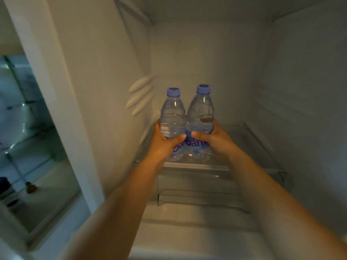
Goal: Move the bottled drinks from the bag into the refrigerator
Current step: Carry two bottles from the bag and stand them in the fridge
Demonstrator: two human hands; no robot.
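Two clear water bottles with pale blue caps stand side by side, upright, over the glass shelf (249, 147) inside the refrigerator. My left hand (163, 141) wraps the left bottle (173, 117) around its lower body. My right hand (216, 139) grips the right bottle (201, 113) the same way. The bottles touch each other, and their blue labels with purple lettering show between my thumbs. Whether their bases rest on the shelf I cannot tell. The bag is out of sight.
The white refrigerator walls close in on the left (105, 91) and right (300, 91). A clear drawer (197, 190) sits below the shelf. At far left a glass-fronted section (28, 128) shows shelves and a small dark object.
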